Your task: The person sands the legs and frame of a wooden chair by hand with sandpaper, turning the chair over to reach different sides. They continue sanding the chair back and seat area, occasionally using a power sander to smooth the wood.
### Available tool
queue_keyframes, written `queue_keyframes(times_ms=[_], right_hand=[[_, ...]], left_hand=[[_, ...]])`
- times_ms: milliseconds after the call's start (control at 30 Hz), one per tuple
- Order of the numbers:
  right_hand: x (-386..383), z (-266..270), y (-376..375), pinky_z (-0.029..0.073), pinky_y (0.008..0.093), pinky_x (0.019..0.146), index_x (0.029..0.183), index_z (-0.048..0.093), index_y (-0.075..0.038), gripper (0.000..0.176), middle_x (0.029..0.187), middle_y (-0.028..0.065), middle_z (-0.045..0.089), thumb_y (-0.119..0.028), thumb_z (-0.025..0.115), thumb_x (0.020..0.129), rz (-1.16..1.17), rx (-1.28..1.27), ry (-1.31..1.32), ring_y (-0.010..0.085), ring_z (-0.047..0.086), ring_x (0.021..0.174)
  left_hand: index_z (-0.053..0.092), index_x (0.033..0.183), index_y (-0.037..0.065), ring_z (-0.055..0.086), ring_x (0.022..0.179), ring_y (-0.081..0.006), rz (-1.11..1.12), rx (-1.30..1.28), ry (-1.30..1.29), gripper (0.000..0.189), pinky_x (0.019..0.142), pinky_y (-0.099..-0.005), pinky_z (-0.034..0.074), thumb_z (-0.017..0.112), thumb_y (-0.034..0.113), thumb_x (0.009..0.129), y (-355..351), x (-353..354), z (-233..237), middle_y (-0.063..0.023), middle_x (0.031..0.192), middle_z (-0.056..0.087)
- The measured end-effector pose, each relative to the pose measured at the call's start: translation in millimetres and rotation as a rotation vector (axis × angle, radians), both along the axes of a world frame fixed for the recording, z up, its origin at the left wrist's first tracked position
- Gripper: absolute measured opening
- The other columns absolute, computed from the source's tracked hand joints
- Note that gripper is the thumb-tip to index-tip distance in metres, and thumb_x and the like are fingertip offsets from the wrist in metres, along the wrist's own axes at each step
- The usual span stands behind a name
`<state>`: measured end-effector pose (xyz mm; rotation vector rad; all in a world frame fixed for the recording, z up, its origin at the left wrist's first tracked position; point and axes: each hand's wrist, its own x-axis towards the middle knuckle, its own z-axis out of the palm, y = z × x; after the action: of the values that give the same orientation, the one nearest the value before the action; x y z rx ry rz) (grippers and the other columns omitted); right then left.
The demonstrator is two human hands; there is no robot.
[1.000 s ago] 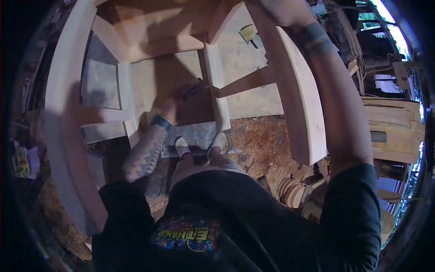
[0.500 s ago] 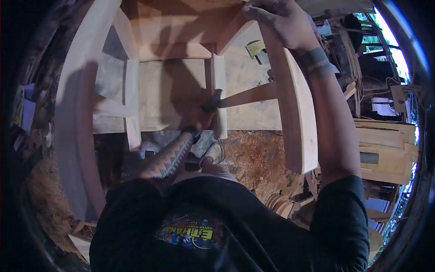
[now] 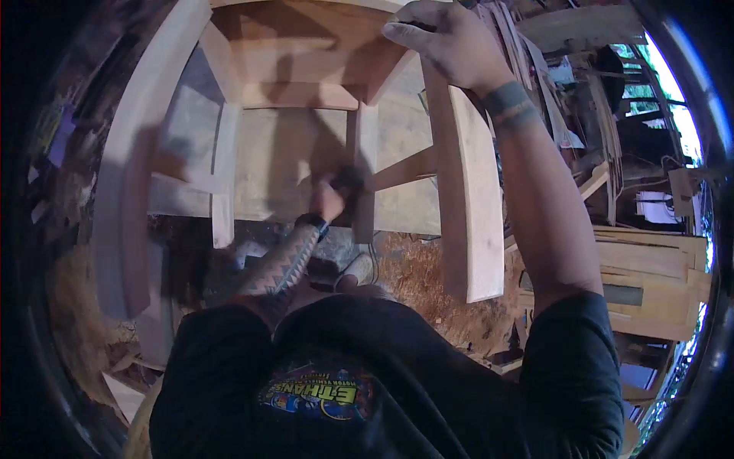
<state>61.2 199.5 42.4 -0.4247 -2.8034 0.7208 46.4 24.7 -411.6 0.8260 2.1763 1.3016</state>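
Observation:
A pale, unfinished wooden chair-like frame [image 3: 482, 222] lies on its side or upside down in front of me, its legs pointing towards me. My right hand [image 3: 447, 46] is closed over the upper end of the thick right leg. Lower down, between the legs, my left hand [image 3: 329, 200] is closed around a small dark block-like object [image 3: 349, 180], whose kind shadow hides. That object is against the thinner inner leg [image 3: 365, 145], near where a crossbar [image 3: 405, 169] joins it. On the left stand another thick leg [image 3: 122, 206] and a thinner leg [image 3: 222, 176].
A light board or tabletop [image 3: 267, 168] lies under the frame. To the right are stacked wooden panels [image 3: 642, 275] and loose timber strips [image 3: 596, 99]. Reddish-brown dusty ground [image 3: 417, 275] shows below, with my foot [image 3: 359, 269] near the board's edge.
The frame has shifted slightly left in view, with my right hand still on it. My left hand and the dark object have moved slightly left against the inner leg.

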Motion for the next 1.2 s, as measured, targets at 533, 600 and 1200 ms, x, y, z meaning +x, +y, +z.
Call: queue_keyframes(times_ms=[533, 600, 1200], right_hand=[[-6, -18, 18, 0.054, 0.0388, 0.087, 0.112, 0.075, -0.002, 0.039, 0.099, 0.0159, 0.076, -0.036, 0.066, 0.097, 0.122, 0.191, 0.008, 0.0284, 0.072, 0.092], [-5, -18, 15, 0.054, 0.0384, 0.086, 0.112, 0.075, -0.002, 0.039, 0.098, 0.0147, 0.076, -0.036, 0.066, 0.097, 0.098, 0.214, 0.02, 0.0278, 0.072, 0.091], [2, -13, 8, 0.055, 0.0459, 0.084, 0.106, 0.076, 0.002, 0.035, 0.098, 0.0261, 0.073, -0.031, 0.071, 0.094, 0.136, 0.182, 0.078, 0.0396, 0.072, 0.092]], left_hand=[[0.055, 0.134, 0.002, 0.068, 0.108, -0.0501, 0.107, -0.14, -0.03, 0.062, 0.093, -0.0563, 0.053, 0.066, 0.049, 0.097, 15, 35, 48, -0.031, 0.118, 0.069], [0.056, 0.129, 0.002, 0.067, 0.108, -0.0505, 0.031, -0.316, -0.015, 0.059, 0.092, -0.0569, 0.053, 0.066, 0.049, 0.096, 23, 27, 55, -0.0309, 0.117, 0.069], [0.056, 0.128, 0.004, 0.067, 0.104, -0.0512, 0.156, -0.204, -0.01, 0.047, 0.092, -0.0578, 0.053, 0.068, 0.03, 0.091, 30, 37, 39, -0.03, 0.114, 0.07]])
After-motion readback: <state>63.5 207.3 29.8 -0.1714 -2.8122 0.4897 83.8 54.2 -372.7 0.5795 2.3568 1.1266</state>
